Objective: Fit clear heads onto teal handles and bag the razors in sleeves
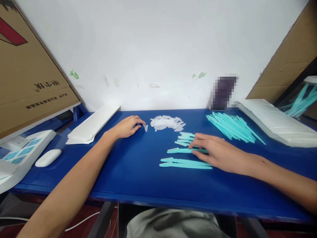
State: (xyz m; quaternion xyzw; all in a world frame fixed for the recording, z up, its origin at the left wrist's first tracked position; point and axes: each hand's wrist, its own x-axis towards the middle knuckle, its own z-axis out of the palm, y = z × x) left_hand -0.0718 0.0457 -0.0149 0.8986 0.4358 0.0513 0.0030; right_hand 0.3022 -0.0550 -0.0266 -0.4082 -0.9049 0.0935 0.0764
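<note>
My left hand [127, 127] rests on the blue table [128, 175], its fingertips pinched on a small clear plastic cap [146, 127] at the left edge of a heap of clear caps [167, 123]. My right hand [218, 152] lies over a row of several teal plastic razor handles [184, 163], fingers closed on one teal handle [180, 150]. More teal handles [185, 136] lie just behind my fingers.
A pile of teal handles [231, 127] lies at the back right beside white packets [277, 124]. A stack of white sleeves [92, 125] sits at the back left. A white mouse [48, 157], a white device [22, 152] and cardboard boxes [29, 72] stand left.
</note>
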